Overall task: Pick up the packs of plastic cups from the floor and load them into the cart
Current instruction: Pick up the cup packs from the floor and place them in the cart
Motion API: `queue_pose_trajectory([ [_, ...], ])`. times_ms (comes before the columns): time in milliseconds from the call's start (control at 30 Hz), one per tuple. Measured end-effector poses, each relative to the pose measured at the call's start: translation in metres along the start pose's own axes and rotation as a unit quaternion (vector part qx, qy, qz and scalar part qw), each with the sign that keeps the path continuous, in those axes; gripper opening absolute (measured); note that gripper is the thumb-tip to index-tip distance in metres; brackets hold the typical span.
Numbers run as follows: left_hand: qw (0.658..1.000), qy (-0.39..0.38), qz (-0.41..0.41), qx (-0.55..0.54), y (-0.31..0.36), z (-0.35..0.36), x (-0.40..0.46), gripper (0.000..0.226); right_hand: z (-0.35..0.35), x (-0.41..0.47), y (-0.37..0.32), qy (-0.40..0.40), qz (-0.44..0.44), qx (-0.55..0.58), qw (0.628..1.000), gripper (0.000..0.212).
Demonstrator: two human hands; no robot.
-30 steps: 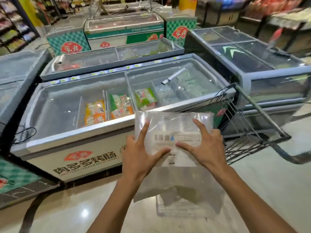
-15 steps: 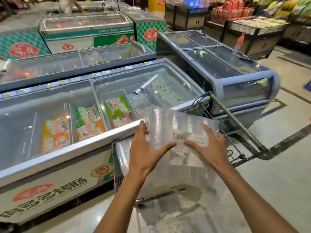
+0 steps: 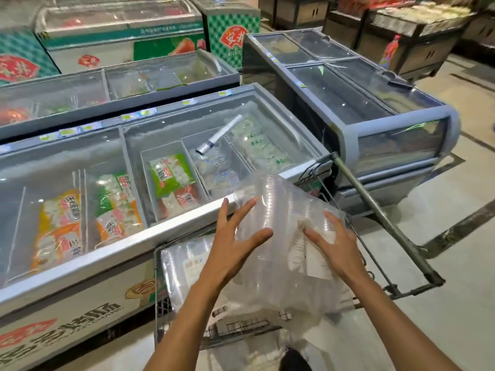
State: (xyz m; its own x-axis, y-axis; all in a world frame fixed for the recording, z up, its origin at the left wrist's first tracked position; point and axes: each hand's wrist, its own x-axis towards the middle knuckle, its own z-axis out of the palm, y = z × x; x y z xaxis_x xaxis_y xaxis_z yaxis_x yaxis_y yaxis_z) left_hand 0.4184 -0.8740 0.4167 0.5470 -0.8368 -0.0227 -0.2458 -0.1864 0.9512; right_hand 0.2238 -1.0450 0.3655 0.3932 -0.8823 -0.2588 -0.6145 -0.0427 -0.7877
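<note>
Clear cup pack between hands, freezer beside cart

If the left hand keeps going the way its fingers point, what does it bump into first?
The left hand already touches the pack of cups. Its fingers point up and away, so past the pack they would probably meet the freezer's metal edge. Depth is hard to judge here.

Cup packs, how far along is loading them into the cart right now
Done: one pack of cups already lies in the cart. In hand: the left hand and right hand carry a second cup pack between straight fingers over the basket, not yet set down. Left: lowering it in; the floor where other packs might lie is mostly out of view.
</note>
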Motion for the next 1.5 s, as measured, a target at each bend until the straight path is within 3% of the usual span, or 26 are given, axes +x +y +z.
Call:
queue_pose_trajectory([
  [267, 0.997, 0.060, -0.052, -0.021, 0.007, 0.063, 0.071, 0.080, -0.016, 0.109, 0.025, -0.092, -0.004, 0.069, 0.993, 0.110],
  [400, 0.992, 0.041, -0.108, -0.041, 0.002, 0.079, 0.091, 0.094, -0.020, 0.140, 0.031, -0.131, 0.007, 0.055, 0.990, 0.089],
  [500, 0.993, 0.033, -0.112, -0.033, -0.002, 0.086, 0.107, 0.107, -0.017, 0.152, 0.034, -0.143, 0.014, 0.030, 0.989, 0.097],
  [600, 0.993, 0.053, -0.102, -0.010, -0.006, 0.102, 0.122, 0.102, -0.009, 0.165, 0.026, -0.127, 0.009, -0.008, 0.992, 0.101],
  [733, 0.989, 0.086, -0.116, 0.022, -0.017, 0.122, 0.138, 0.101, -0.006, 0.179, 0.013, -0.187, -0.054, 0.086, 0.977, 0.074],
  [933, 0.986, 0.067, -0.140, 0.067, -0.032, 0.146, 0.166, 0.086, -0.028, 0.183, -0.004, -0.225, -0.088, 0.096, 0.966, 0.083],
  [1100, 0.986, 0.049, -0.138, 0.077, -0.044, 0.165, 0.192, 0.049, -0.023, 0.212, 0.008, -0.192, -0.135, -0.015, 0.972, 0.078],
  [1233, 0.983, 0.028, -0.137, 0.118, -0.064, 0.176, 0.213, 0.047, -0.015, 0.240, 0.024, -0.145, -0.154, -0.075, 0.974, 0.074],
  [1500, 0.965, 0.019, -0.125, 0.230, -0.089, 0.215, 0.258, 0.051, 0.003, 0.284, 0.061, -0.079, -0.093, -0.173, 0.977, 0.067],
])
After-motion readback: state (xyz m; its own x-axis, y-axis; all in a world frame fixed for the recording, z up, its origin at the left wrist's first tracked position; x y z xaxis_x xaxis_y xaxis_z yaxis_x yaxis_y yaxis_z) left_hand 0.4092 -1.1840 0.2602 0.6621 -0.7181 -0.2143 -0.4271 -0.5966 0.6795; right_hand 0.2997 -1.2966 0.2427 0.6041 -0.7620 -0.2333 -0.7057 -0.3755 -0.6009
